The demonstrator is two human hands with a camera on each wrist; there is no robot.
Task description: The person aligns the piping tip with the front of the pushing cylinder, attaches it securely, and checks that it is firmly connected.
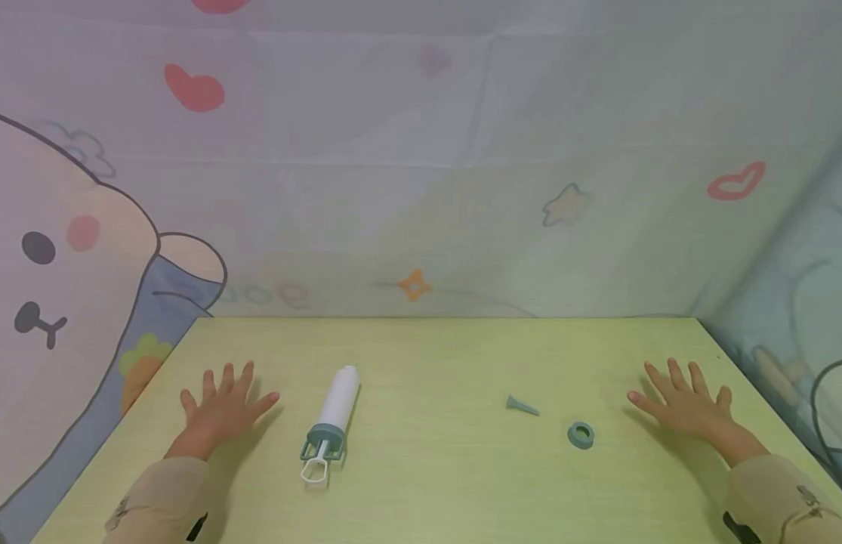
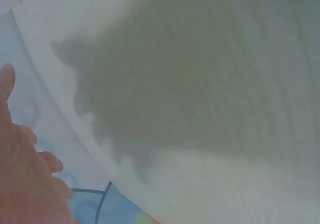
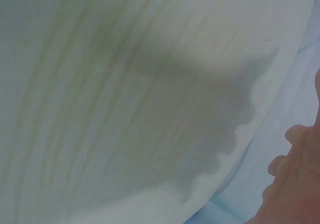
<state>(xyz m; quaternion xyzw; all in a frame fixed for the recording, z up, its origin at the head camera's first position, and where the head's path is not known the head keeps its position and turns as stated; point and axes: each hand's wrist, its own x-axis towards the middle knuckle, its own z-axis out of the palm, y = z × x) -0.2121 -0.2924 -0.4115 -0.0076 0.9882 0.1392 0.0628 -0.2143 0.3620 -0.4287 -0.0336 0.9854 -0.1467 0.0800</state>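
My left hand [image 1: 222, 412] is spread palm down over the left side of the table, its fingers apart and holding nothing. Just right of it lies a white syringe-like tube [image 1: 339, 398] with a grey-green collar and a white looped plunger handle pointing toward me. On the right, my right hand [image 1: 689, 408] is likewise spread with nothing in it. Between the tube and that hand lie a small grey-green cone-shaped nozzle [image 1: 522, 406] and a grey-green ring [image 1: 581, 435]. In the wrist views, the left hand [image 2: 30, 174] and right hand [image 3: 295, 179] cast shadows on the tabletop.
The yellow-green table [image 1: 427, 483] ends at a back edge against a printed cloth [image 1: 366, 151] with hearts and a bear. Another cloth [image 1: 801, 302] hangs along the right side, where a dark cable [image 1: 816, 393] loops near the table's edge.
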